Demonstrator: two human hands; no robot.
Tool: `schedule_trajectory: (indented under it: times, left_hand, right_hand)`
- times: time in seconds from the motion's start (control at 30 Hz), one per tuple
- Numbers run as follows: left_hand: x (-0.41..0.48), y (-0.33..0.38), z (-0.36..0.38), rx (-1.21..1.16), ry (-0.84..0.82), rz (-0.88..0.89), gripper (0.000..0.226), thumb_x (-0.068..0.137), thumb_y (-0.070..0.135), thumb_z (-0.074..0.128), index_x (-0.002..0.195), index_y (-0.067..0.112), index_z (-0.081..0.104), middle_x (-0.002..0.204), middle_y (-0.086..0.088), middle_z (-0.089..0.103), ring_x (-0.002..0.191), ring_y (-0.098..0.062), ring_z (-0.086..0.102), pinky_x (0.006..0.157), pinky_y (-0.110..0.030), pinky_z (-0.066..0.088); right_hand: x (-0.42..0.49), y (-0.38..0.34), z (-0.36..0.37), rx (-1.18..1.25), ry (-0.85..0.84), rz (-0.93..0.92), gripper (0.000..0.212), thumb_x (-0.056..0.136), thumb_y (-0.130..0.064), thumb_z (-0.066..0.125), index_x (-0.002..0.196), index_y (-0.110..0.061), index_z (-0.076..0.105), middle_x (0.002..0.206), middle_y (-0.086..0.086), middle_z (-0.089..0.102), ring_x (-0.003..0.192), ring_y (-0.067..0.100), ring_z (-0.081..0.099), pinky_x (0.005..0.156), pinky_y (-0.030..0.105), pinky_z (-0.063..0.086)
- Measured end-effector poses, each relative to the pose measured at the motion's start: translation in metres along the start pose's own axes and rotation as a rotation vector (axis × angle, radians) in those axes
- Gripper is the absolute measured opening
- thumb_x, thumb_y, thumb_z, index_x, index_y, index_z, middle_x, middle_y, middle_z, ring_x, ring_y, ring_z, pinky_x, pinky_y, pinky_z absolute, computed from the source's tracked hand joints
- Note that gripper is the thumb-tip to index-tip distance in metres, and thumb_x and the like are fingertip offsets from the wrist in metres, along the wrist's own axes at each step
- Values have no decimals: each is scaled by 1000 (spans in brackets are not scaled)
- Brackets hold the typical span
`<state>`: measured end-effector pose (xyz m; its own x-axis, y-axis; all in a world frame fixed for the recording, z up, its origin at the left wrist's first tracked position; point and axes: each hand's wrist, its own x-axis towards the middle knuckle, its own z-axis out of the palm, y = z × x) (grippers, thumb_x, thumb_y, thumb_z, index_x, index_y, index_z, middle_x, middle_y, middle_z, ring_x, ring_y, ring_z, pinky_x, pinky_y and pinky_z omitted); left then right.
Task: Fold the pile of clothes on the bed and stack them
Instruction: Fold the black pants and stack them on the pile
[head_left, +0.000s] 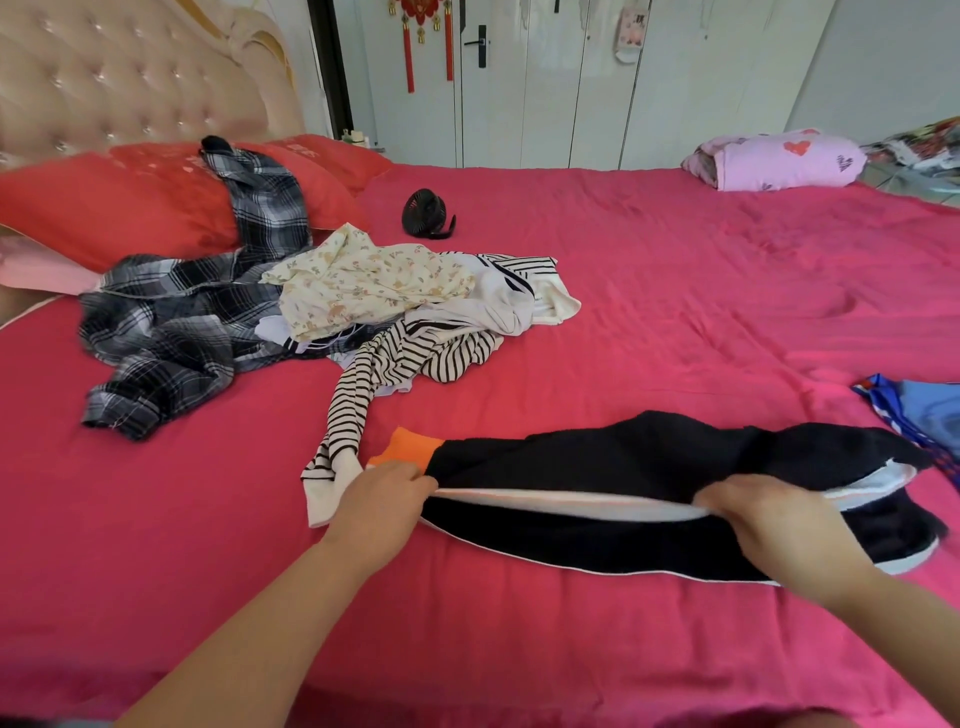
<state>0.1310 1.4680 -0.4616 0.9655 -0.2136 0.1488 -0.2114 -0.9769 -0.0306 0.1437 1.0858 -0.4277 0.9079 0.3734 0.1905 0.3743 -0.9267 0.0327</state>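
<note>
Pink bed (675, 291) open beyond black garment (649, 452)

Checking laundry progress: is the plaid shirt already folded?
No, the plaid shirt lies crumpled and spread out on the bed, with one end draped up over the red pillow.

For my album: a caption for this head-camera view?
Left hand and right hand pinch the white-lined edge of a black orange-cuffed garment on the pink bed, unfolded clothes pile beyond.
</note>
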Motion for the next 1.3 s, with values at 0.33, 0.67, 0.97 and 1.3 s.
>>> schedule_trajectory:
  times: [0.33,0.67,0.97,1.3]
  left_hand:
    - [19,14,-19,-151,61,-50,35,87,20,43,117,23,62,116,6,59,107,-17,51,88,-31,40]
    - [75,-7,11,-14,-300,-104,45,99,45,27,136,23,41,131,-1,52,123,-21,45,107,-41,26]
    - [88,-25,11,62,-109,-128,41,97,48,27,101,17,52,95,2,56,88,-18,56,66,-29,36]
    - [76,25,18,-131,18,10,55,96,49,30,146,28,24,147,2,35,136,-16,28,114,-38,11]
  right_hand:
    - [31,-25,20,196,-145,146,21,93,-29,46,102,-33,65,104,-12,67,99,12,61,84,31,48]
    - [106,-10,33,131,-157,207,64,82,2,40,138,-29,40,133,-2,50,123,25,42,97,36,41]
    - [134,17,43,-131,-219,303,21,95,-27,42,107,-17,55,109,5,58,106,27,52,81,34,39]
    - [84,-34,67,103,-24,120,48,93,-41,47,140,-35,37,148,1,36,140,24,26,113,46,20]
